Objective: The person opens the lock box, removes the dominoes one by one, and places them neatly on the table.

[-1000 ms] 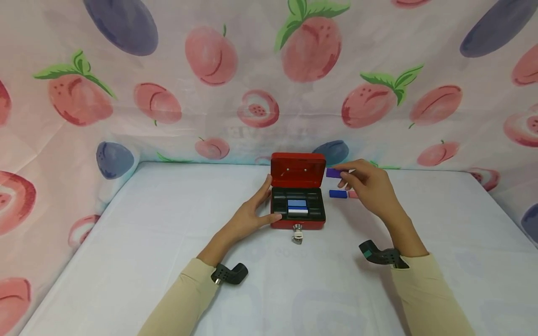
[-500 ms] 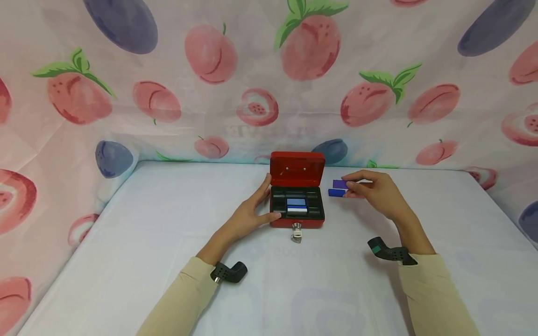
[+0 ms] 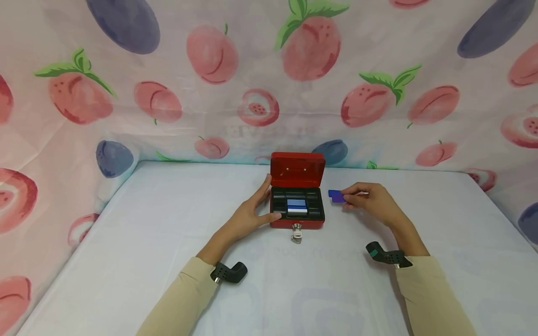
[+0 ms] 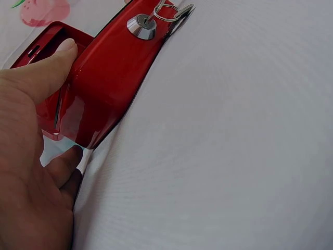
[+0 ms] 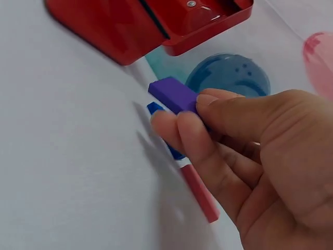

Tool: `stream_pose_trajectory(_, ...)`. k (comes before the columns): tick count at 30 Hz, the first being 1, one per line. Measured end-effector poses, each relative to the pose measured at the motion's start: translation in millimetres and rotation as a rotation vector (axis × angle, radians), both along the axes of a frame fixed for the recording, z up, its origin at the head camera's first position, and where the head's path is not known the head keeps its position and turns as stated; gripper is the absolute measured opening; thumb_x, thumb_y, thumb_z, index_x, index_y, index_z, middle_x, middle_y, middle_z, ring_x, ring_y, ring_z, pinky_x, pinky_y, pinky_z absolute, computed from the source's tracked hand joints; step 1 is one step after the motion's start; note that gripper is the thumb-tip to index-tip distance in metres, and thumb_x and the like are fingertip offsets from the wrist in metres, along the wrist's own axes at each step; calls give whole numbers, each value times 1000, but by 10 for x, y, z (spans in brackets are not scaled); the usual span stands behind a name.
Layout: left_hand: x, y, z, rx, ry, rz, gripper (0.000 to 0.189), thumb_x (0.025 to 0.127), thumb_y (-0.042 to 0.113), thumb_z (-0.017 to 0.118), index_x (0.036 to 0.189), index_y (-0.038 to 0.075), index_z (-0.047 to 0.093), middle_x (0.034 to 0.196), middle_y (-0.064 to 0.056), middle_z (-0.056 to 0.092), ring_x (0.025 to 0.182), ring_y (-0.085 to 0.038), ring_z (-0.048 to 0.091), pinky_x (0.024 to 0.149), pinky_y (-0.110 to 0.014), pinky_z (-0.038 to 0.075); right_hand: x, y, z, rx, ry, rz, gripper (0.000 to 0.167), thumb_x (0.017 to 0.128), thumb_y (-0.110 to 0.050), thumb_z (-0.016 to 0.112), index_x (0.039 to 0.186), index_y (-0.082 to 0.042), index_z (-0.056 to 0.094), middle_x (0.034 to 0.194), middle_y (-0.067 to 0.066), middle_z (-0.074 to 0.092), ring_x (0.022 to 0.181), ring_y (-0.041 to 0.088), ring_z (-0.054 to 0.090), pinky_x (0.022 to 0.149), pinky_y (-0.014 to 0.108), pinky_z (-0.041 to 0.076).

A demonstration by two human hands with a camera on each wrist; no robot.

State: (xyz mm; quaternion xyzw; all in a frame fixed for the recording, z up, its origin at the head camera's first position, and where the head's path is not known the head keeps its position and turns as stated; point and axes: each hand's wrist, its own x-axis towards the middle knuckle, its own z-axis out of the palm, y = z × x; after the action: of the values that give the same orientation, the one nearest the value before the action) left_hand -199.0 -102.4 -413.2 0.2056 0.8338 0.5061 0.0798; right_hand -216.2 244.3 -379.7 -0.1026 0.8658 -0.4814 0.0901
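Steady box (image 3: pixel 307 225), light pinch

Just below frame centre, keep clear of the key (image 3: pixel 297 233). Above it, brace the box's left side with your left hand (image 3: pixel 245 218), fingers spread, thumb on the rim. Right of centre, your right hand (image 3: pixel 371 200) pinches the purple block (image 3: pixel 337 198); a light fingertip grip should serve best. Mind the blue block (image 5: pixel 176 151) just beyond. Farther back, the lid (image 3: pixel 297 169) stands raised.

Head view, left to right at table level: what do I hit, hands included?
Left hand → red box → purple block → right hand.
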Motion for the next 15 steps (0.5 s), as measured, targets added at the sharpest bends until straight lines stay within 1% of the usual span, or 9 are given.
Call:
stream_pose_trajectory(2,0,5,5,-6,-2,3,97,83,39,74,150,49,4,155,2,24,139,-15,28,112,-49,21,-4,-1,-31,8,-5,-6,24,91,-15,66,109,1,68,99,18,67,80,23,70,72,25,55)
stream_pose_trajectory(4,1,9,8,-8,-2,2,97,83,39,74,150,48,4,155,1,24,139,-15,28,112,-48,21,-8,-4,-62,48,11,-15,22,92,-14,66,107,0,68,95,15,68,77,22,69,68,24,54)
stream_pose_trajectory(9,3,11,14,-12,-1,3,97,83,39,74,150,49,4,155,1,25,139,-15,28,112,-48,21,-19,-28,-125,162,91,-30,15,92,-13,65,103,-4,71,86,9,68,74,21,64,63,26,50)
stream_pose_trajectory(12,7,9,18,-14,-5,6,97,83,39,74,149,49,3,155,2,24,139,-15,27,112,-48,21,-21,-41,-139,201,122,-41,13,91,-13,66,101,-6,72,89,8,67,77,23,62,66,27,51)
stream_pose_trajectory(15,10,8,22,-14,-10,8,97,83,39,73,149,50,3,155,4,23,140,-15,27,112,-48,21,-19,-48,-141,217,124,-46,12,90,-13,67,100,-7,73,96,9,67,81,23,62,69,28,52)
